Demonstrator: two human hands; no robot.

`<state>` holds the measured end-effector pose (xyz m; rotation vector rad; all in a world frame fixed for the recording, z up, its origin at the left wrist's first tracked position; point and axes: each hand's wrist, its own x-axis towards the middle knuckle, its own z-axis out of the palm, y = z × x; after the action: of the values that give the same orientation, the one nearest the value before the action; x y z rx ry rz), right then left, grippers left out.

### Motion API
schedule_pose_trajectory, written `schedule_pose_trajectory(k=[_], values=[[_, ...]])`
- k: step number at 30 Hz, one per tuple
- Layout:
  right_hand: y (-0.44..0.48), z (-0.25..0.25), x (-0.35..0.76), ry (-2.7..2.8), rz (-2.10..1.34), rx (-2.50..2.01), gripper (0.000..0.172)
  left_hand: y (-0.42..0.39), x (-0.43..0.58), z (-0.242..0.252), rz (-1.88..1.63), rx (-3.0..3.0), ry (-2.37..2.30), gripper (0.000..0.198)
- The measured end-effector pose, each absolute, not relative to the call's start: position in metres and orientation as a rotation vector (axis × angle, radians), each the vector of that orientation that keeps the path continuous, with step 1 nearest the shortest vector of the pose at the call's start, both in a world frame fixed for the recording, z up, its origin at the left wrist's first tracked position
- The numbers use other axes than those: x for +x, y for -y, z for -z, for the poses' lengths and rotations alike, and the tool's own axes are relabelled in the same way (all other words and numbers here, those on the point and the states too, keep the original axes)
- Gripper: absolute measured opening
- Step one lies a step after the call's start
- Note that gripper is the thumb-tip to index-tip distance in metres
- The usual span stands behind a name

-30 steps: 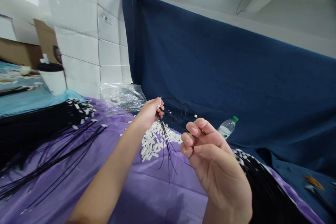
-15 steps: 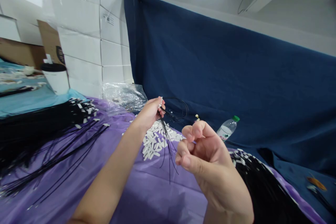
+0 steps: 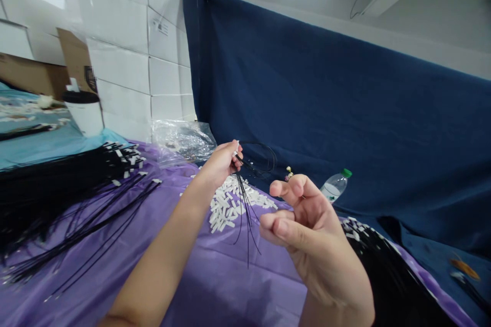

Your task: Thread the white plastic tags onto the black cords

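My left hand (image 3: 222, 162) is raised over the purple cloth (image 3: 215, 276) and pinches a bunch of thin black cords (image 3: 245, 204); their loose ends hang down and one part loops to the right. A small white tag shows at its fingertips. My right hand (image 3: 307, 235) is closer to the camera, fingers curled and partly apart, with nothing visible in them. Below the left hand lies a heap of small white tags (image 3: 230, 204).
A big pile of black cords with white tags (image 3: 69, 179) covers the left of the table, another black pile (image 3: 383, 265) lies at the right. A clear plastic bag (image 3: 180, 140), a water bottle (image 3: 334, 184), a white cup with dark lid (image 3: 82, 110) and white cartons stand behind.
My right hand has loosened from a tight pinch to partly spread fingers and dropped slightly. The left hand keeps hold of the cord bunch, almost still.
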<state>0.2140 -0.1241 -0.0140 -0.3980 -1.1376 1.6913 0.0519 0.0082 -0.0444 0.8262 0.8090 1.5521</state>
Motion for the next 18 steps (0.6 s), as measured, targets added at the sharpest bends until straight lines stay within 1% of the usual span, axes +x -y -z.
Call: schedule_pose_trajectory(k=[12,15,18], values=[[0.1249,0.0123,0.2145,1.167,-1.678,-0.473,0.036,-0.0088,0.0512,0.0446,-1.544,0.813,-0.782,0.021],[0.1251,0.0129,0.2122,1.196,-1.629,-0.494,0.037,-0.0085,0.0508,0.044,-1.537,0.804,-0.773,0.021],[0.1307,0.0173,0.2099,1.278,-1.575,-0.55,0.045,-0.0083,0.0503,0.0435,-1.535,0.805,-0.772,0.022]])
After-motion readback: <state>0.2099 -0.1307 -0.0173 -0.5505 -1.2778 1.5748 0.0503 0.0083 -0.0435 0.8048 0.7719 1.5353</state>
